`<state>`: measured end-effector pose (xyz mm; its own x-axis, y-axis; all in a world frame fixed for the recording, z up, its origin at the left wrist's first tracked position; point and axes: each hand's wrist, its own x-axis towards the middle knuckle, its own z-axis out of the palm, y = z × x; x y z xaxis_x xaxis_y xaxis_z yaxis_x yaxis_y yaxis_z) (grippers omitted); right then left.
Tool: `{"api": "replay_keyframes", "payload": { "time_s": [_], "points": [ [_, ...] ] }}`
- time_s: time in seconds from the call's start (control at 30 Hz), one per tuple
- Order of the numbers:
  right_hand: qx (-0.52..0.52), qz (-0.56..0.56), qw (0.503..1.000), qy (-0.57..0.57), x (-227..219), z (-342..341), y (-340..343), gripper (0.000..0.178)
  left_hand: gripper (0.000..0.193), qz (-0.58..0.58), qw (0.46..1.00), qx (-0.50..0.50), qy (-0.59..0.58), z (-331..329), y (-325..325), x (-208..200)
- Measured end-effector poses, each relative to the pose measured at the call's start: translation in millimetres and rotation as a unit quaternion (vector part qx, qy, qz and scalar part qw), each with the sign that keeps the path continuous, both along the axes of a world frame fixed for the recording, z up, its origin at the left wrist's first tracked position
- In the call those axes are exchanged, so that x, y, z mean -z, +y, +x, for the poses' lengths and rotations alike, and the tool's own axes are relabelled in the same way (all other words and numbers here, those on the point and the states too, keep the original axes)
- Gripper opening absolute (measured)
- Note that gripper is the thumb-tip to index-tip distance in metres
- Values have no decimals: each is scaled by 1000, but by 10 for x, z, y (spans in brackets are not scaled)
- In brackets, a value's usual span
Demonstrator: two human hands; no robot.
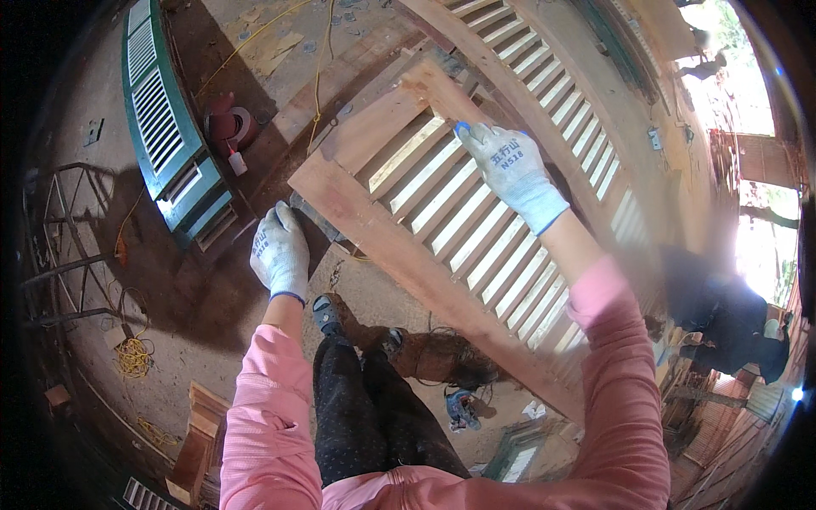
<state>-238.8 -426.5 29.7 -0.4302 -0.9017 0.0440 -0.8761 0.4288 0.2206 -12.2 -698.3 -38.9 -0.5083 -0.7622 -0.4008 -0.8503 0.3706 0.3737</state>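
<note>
A wooden louvred shutter panel (382,225) lies slantwise in front of me, pale slats set in a reddish-brown frame. My right hand (507,166), in a white glove with a blue cuff, rests over the slats near the far frame rail. Its fingers are bent around something, with bits of blue showing at both sides; what it is stays hidden. Just left of the panel's near corner is my left hand (280,251), gloved alike and apart from the panel. Its fingers are curled in, and whatever they may hold cannot be made out.
Another louvred panel (552,85) lies beyond. At left stand a green shutter (157,127), a reddish roll (242,132), a white bottle (237,162) and a metal frame (72,238). Yellow cord (133,357) and a blue tool (461,410) lie on the floor. A person (731,319) is at right.
</note>
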Motion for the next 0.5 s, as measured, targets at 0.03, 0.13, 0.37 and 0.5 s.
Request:
{"api": "replay_keyframes", "payload": {
  "time_s": [0.03,0.13,0.37,0.5],
  "points": [
    [-14,-1,1000,3,-11,-13,15,40,61,-1,1000,0,2,5,-6,16],
    [-35,-14,999,4,-41,-16,46,37,61,6,1000,1,0,-2,-9,15],
    [78,0,994,-74,-162,-151,-1,32,61,14,1000,7,5,9,-4,19],
    [75,36,995,-62,-229,-117,-183,31,53,-43,999,14,21,33,6,108]
  ]
}}
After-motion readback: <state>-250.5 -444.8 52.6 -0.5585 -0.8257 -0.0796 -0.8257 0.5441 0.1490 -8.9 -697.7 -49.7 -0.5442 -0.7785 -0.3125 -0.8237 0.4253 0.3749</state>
